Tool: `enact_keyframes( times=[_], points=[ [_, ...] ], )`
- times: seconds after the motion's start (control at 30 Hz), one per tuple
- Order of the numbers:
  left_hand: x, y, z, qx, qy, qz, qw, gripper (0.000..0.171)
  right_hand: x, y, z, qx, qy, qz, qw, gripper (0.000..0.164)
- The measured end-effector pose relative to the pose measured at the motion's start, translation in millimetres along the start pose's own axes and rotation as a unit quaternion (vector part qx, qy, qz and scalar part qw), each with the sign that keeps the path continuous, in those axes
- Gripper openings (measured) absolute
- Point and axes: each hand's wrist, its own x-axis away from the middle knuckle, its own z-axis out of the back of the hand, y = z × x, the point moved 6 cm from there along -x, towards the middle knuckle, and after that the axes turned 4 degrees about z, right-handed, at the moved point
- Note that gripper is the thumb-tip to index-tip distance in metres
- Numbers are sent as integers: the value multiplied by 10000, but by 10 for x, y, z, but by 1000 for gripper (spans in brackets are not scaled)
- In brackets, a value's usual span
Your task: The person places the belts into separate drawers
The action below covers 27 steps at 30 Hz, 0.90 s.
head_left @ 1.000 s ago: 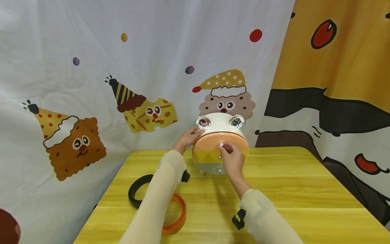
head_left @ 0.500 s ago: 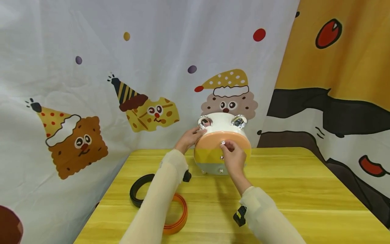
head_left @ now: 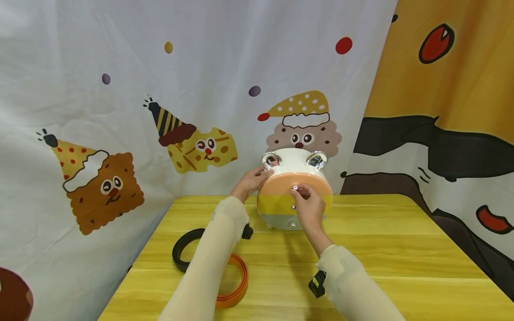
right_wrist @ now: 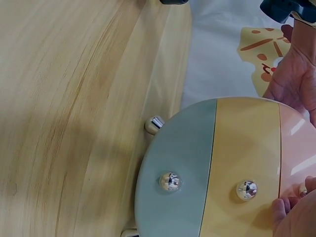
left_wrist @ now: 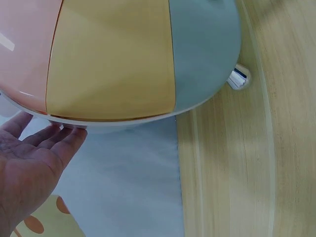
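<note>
Seems to be at the stage of working the peach top panel (head_left: 277,182) of the striped cabinet (head_left: 275,205), perhaps a drawer front; pinches the top knob (head_left: 295,187) between thumb and fingers of the right hand (head_left: 312,208), and rests the left hand (head_left: 250,180) with nearly straight fingers against the upper left side; probably calls next for an even pull with a firm brace; has the cabinet upright on the table (head_left: 373,232), touching the left fingers, with the knob right at the right fingertips
</note>
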Motion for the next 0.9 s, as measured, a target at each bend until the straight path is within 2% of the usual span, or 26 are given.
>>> enact_keyframes(
  times=[0.2, 0.33, 0.47, 0.67, 0.9],
  points=[
    [4, 6, -15, -39, -97, -13, 9999, 83, -3, -20, 37, 102, -104, 18, 9999, 17],
    [15, 19, -9, -103, -51, -52, 9999, 80, -15, -48, 85, 293, -195, 45, 9994, 19],
    [46, 53, 9, -146, 5, -167, 9998, 75, -44, -90, 172, 310, -113, 152, 9993, 24],
    [95, 100, 86, -231, 187, -312, 9991, 73, -134, -177, 336, 309, -8, 414, 9987, 27],
    [194, 126, 226, -216, 425, -293, 9984, 73, -311, -241, 573, 650, 174, 531, 9963, 33]
  ],
)
